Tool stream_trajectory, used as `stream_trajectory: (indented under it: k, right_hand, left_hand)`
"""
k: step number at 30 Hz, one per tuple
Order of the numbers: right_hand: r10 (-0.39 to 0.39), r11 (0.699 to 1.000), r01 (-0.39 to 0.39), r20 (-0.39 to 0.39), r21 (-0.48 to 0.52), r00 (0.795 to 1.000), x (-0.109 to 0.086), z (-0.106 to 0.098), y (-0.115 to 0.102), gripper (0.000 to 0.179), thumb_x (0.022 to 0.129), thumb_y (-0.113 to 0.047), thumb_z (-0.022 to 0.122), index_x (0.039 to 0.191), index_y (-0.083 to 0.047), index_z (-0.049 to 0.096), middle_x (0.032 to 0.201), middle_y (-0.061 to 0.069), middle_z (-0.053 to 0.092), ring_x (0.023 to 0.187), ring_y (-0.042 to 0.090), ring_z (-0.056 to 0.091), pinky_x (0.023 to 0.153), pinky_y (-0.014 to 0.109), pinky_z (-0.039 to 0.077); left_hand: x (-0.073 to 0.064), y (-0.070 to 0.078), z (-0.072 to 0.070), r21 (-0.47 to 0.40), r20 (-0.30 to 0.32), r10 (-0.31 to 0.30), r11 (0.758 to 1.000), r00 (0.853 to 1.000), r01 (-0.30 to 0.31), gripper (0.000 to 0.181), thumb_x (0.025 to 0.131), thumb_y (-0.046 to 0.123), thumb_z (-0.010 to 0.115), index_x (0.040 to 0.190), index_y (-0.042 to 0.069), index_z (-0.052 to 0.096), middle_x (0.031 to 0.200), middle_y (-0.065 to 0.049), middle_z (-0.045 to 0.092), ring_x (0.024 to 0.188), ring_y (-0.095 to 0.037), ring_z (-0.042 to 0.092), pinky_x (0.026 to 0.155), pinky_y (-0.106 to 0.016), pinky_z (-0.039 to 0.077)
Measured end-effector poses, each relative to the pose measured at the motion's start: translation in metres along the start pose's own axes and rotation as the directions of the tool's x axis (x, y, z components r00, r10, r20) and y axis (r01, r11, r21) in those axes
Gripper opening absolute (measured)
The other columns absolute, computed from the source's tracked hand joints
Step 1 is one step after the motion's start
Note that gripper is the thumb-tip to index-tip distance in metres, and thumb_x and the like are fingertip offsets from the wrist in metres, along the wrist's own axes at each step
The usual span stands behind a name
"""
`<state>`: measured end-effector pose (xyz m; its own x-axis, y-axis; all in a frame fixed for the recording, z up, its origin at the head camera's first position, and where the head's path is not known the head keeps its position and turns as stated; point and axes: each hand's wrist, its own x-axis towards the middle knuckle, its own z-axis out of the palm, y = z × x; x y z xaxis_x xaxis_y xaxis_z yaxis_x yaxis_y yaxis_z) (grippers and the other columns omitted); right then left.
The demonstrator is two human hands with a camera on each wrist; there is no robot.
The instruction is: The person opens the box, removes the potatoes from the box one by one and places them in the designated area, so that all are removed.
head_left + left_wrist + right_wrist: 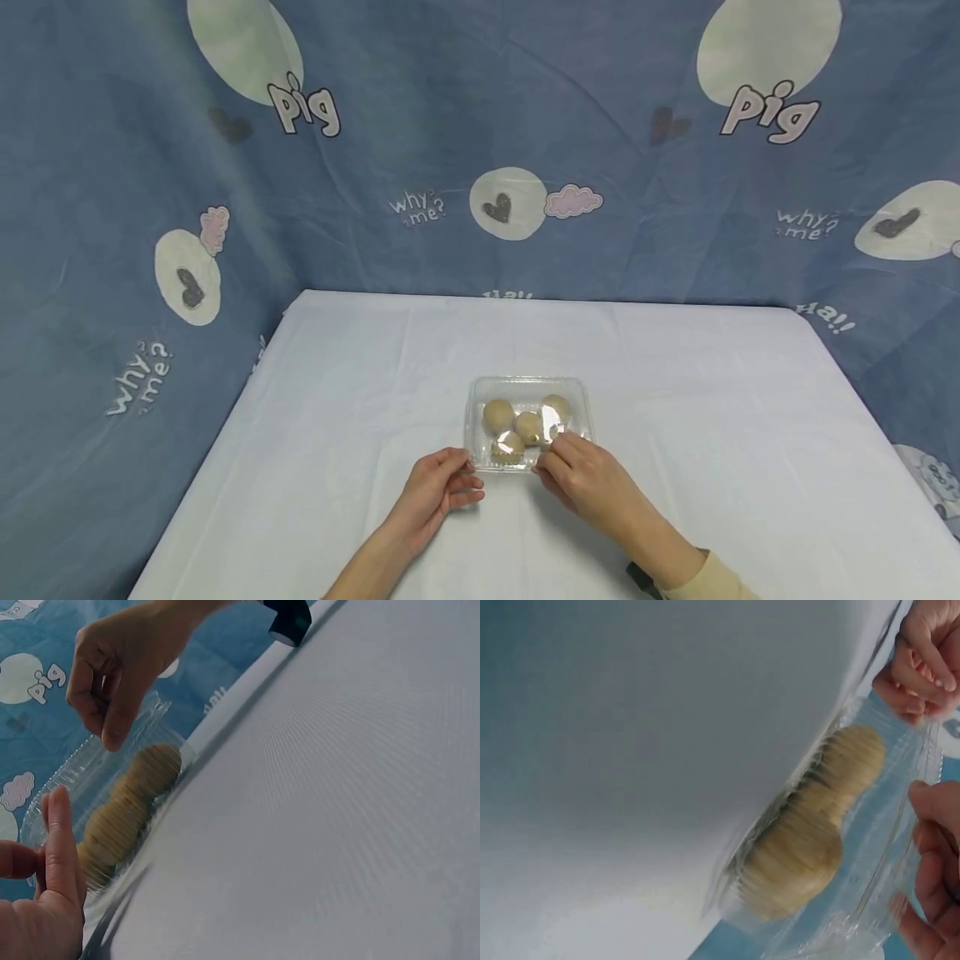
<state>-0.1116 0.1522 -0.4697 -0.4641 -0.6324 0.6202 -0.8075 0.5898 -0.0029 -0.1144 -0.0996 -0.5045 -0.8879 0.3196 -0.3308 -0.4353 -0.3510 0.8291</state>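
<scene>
A clear plastic clamshell box (480, 392) lies in the middle of the white table. Inside it are several round tan balls (498, 415), seen through the plastic; their kind is not clear. At the box's near left corner, my left hand (438, 492) pinches the rim between thumb and forefinger, the other fingers loosely extended. My right hand (585, 479) pinches the near rim further right with thumb and forefinger. From the side, in the right wrist view, the balls (791, 859) sit low in the box, below the ribbed upper plastic. The right hand partly covers the near right corner.
The white-covered table (337, 375) stretches out on all sides of the box. Behind and beside it hangs a blue printed cloth (420, 100). A dark band (641, 577) shows at the right wrist, by a cream sleeve (708, 583).
</scene>
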Motion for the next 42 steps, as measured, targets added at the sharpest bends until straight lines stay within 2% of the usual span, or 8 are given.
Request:
stream_trajectory:
  k: [3, 5, 6, 8, 11, 18, 28, 42]
  right_hand:
    - [0.01, 0.999, -0.01, -0.011, -0.039, 1.0, 0.002, 0.001, -0.003, 0.012, 0.091, -0.009, 0.067, 0.079, -0.007, 0.068, 0.075, -0.001, 0.057, 0.069, 0.014, 0.056, 0.063, 0.025, 0.052]
    - [0.013, 0.998, -0.014, -0.011, -0.061, 1.0, 0.004, 0.001, -0.006, 0.009, 0.08, -0.006, 0.078, 0.079, -0.008, 0.068, 0.074, -0.002, 0.058, 0.07, 0.015, 0.058, 0.066, 0.027, 0.054]
    - [0.012, 0.997, -0.012, -0.009, -0.075, 1.0, 0.005, 0.002, -0.007, 0.01, 0.078, -0.007, 0.079, 0.079, -0.008, 0.069, 0.075, -0.002, 0.059, 0.071, 0.015, 0.059, 0.067, 0.028, 0.055]
    - [0.013, 0.996, -0.013, -0.003, -0.093, 1.0, 0.006, 0.003, -0.01, 0.008, 0.088, -0.01, 0.071, 0.08, -0.009, 0.07, 0.075, -0.003, 0.06, 0.072, 0.015, 0.059, 0.068, 0.029, 0.055]
    - [0.011, 0.992, -0.012, -0.004, -0.126, 1.0, 0.01, 0.005, -0.014, 0.029, 0.101, -0.017, 0.05, 0.081, -0.01, 0.07, 0.076, -0.003, 0.061, 0.07, 0.015, 0.058, 0.065, 0.028, 0.053]
    - [0.01, 0.987, -0.014, -0.021, -0.159, 1.0, 0.012, 0.009, -0.017, 0.01, 0.081, -0.019, 0.076, 0.08, -0.011, 0.069, 0.075, -0.003, 0.06, 0.067, 0.013, 0.054, 0.059, 0.026, 0.048]
    - [0.008, 0.971, 0.003, 0.043, -0.241, 0.999, 0.014, 0.013, -0.018, 0.034, 0.106, -0.023, 0.039, 0.083, -0.009, 0.061, 0.077, 0.001, 0.052, 0.069, 0.019, 0.05, 0.064, 0.031, 0.045]
    - [-0.016, 0.986, 0.015, -0.007, -0.164, 1.0, 0.016, 0.013, -0.017, 0.04, 0.107, -0.016, 0.029, 0.081, -0.007, 0.057, 0.077, 0.001, 0.049, 0.064, 0.014, 0.047, 0.044, 0.02, 0.045]
  left_hand:
    - [0.002, -0.002, -0.001, 0.04, -0.011, 0.005, 0.999, 1.0, -0.005, 0.016, 0.099, 0.014, 0.056, 0.092, 0.0, 0.057, 0.094, -0.01, 0.059, 0.08, -0.017, 0.068, 0.08, -0.036, 0.059]
    - [0.003, -0.003, -0.002, 0.055, -0.021, 0.007, 0.998, 1.0, -0.006, 0.015, 0.098, 0.013, 0.055, 0.09, 0.0, 0.057, 0.094, -0.011, 0.059, 0.08, -0.018, 0.068, 0.08, -0.036, 0.059]
    - [0.004, -0.003, -0.002, 0.061, -0.027, 0.008, 0.998, 1.0, -0.006, 0.015, 0.097, 0.012, 0.054, 0.089, 0.0, 0.057, 0.093, -0.011, 0.059, 0.08, -0.018, 0.067, 0.08, -0.036, 0.059]
    - [0.004, -0.003, -0.001, 0.074, -0.036, 0.011, 0.997, 0.999, -0.008, 0.014, 0.097, 0.011, 0.054, 0.088, 0.001, 0.058, 0.093, -0.01, 0.058, 0.079, -0.017, 0.067, 0.078, -0.035, 0.059]
    - [0.004, -0.003, 0.0, 0.089, -0.045, 0.02, 0.996, 0.999, -0.016, 0.014, 0.096, 0.01, 0.053, 0.087, 0.001, 0.058, 0.091, -0.009, 0.057, 0.076, -0.015, 0.065, 0.076, -0.033, 0.06]
    - [0.003, -0.001, 0.003, 0.111, -0.043, 0.034, 0.993, 0.998, -0.029, 0.014, 0.097, 0.011, 0.053, 0.086, 0.002, 0.057, 0.087, -0.006, 0.056, 0.073, -0.013, 0.062, 0.072, -0.031, 0.06]
    - [0.004, -0.003, 0.005, 0.188, -0.062, 0.098, 0.978, 0.993, -0.085, 0.017, 0.098, 0.008, 0.049, 0.084, 0.002, 0.054, 0.081, -0.005, 0.054, 0.068, -0.013, 0.06, 0.067, -0.03, 0.06]
    - [0.005, -0.006, 0.011, 0.248, -0.078, 0.165, 0.959, 0.983, -0.141, 0.014, 0.098, 0.003, 0.046, 0.091, -0.008, 0.053, 0.076, -0.005, 0.054, 0.067, -0.015, 0.062, 0.067, -0.031, 0.06]
